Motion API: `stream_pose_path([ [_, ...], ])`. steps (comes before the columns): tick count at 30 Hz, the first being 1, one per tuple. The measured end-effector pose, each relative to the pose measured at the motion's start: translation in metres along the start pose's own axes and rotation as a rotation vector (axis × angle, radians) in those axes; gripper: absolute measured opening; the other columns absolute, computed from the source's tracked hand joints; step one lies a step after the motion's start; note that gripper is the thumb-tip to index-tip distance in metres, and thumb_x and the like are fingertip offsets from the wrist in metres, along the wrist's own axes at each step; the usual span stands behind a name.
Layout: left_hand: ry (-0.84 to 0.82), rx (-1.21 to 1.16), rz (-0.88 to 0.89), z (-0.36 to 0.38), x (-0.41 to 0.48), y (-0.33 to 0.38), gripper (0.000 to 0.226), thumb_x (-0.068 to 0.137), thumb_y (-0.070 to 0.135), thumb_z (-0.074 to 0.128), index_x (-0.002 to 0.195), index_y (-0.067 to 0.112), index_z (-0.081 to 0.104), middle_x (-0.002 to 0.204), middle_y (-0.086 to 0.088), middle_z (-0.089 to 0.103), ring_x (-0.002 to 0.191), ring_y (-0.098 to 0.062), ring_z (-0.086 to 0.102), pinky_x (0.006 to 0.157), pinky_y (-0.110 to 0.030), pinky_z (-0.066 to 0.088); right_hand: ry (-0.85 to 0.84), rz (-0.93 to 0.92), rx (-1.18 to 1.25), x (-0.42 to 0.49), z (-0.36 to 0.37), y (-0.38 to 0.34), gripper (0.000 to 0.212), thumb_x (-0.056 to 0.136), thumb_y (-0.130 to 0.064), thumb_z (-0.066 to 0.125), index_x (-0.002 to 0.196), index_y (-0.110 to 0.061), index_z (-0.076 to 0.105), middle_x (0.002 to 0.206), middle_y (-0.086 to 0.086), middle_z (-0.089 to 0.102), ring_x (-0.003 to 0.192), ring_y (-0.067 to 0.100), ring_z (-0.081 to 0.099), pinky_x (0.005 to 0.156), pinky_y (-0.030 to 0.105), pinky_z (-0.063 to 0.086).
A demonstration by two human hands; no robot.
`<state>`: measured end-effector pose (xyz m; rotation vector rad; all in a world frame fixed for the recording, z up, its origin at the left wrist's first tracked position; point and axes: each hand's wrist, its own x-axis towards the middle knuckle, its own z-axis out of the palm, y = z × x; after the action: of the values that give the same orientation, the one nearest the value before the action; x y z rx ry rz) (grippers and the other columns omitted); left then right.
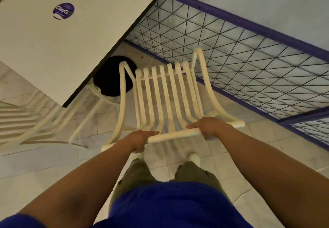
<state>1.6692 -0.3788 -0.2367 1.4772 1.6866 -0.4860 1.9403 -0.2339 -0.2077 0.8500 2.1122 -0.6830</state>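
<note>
Both hands curl over the top rail of the cream slatted chair [165,92], left hand [140,138] and right hand [208,127] apart, fingertips hidden beneath. Its legs are hidden under the seat. It stands on pale floor tiles [231,156], between the white table [71,46] and a wire fence [231,49].

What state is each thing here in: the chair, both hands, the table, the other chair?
Chair: upright, held by its top rail, beside the table corner; floor contact unclear.
Left hand: grips the rail's left part.
Right hand: grips the rail's right part.
Table: standing, purple sticker on top.
Second chair: upright, partly under the table.
</note>
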Motion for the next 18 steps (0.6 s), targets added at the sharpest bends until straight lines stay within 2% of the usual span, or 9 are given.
stream_pose_path([
  [3,0.01,-0.059,-0.033,0.006,0.003,0.017,0.095,0.085,0.001,0.066,0.149,0.054,0.02,0.129,-0.003,0.054,0.098,-0.018,0.053,0.081,-0.028,0.041,-0.022,-0.02,-0.033,-0.001,-0.009,0.016,0.088,0.083,-0.001,0.062,0.147,-0.05,0.026,0.123,0.003,0.055,0.101,0.025,0.06,0.08,0.035,0.05],
  [6,0.014,-0.09,-0.037,0.007,0.007,0.026,0.095,0.084,0.002,0.068,0.149,0.053,0.021,0.127,-0.004,0.054,0.094,-0.018,0.053,0.078,-0.028,0.041,-0.013,-0.034,-0.047,-0.001,-0.016,0.025,0.087,0.083,-0.002,0.062,0.147,-0.051,0.027,0.123,0.003,0.056,0.102,0.024,0.06,0.084,0.037,0.05],
  [10,0.017,-0.121,-0.011,0.004,0.007,0.027,0.089,0.087,0.004,0.066,0.151,0.049,0.023,0.134,-0.004,0.052,0.108,-0.023,0.057,0.087,-0.03,0.045,-0.012,-0.026,-0.073,0.001,-0.019,0.026,0.084,0.084,-0.006,0.062,0.147,-0.049,0.027,0.126,0.001,0.057,0.106,0.022,0.059,0.088,0.039,0.051],
  [14,-0.012,-0.182,0.065,-0.001,0.004,0.03,0.079,0.087,0.029,0.068,0.153,0.04,0.024,0.142,-0.004,0.05,0.119,-0.026,0.054,0.1,-0.037,0.044,0.01,0.038,-0.043,0.0,-0.011,0.023,0.077,0.084,-0.018,0.064,0.146,-0.049,0.03,0.134,-0.002,0.055,0.111,0.021,0.057,0.093,0.038,0.049],
  [16,-0.007,-0.185,0.097,-0.001,0.004,0.033,0.078,0.086,0.041,0.068,0.152,0.037,0.027,0.143,-0.003,0.05,0.119,-0.025,0.054,0.1,-0.038,0.043,0.014,0.062,-0.022,0.0,-0.009,0.023,0.07,0.085,-0.03,0.062,0.145,-0.05,0.032,0.139,-0.004,0.052,0.115,0.02,0.055,0.096,0.039,0.046],
  [18,0.021,-0.17,0.105,-0.002,0.007,0.035,0.076,0.084,0.043,0.068,0.15,0.035,0.031,0.138,-0.003,0.054,0.113,-0.024,0.057,0.097,-0.039,0.047,0.008,0.068,-0.033,0.002,-0.011,0.022,0.066,0.085,-0.037,0.059,0.144,-0.049,0.033,0.143,-0.003,0.049,0.119,0.021,0.053,0.097,0.038,0.045],
])
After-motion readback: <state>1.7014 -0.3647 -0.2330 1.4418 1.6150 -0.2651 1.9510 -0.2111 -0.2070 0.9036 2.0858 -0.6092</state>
